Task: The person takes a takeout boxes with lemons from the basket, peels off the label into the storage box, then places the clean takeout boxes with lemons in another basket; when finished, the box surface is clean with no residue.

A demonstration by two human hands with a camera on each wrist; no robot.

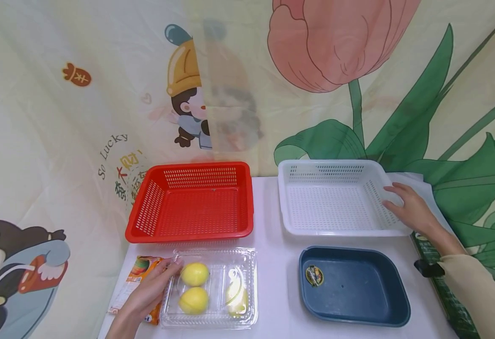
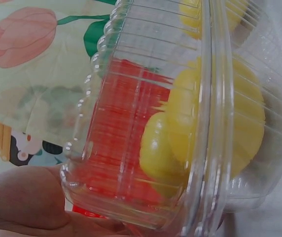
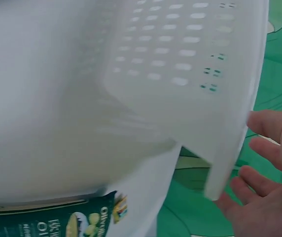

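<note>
My left hand touches the left side of a clear plastic clamshell box, its fingers reaching to the upper left corner. Yellow lemons sit inside the box, which has its lid down. In the left wrist view the box fills the middle, and part of the left hand shows beneath its edge. My right hand is at the right rim of a white perforated basket, fingers spread and loosely bent. The right wrist view has the right hand's fingertips right at the basket's outer edge.
A red perforated basket stands behind the clamshell. In front of the white basket is a dark blue tub with a round sticker inside. An orange packet lies partly under the left forearm, and a green packet lies by the right forearm.
</note>
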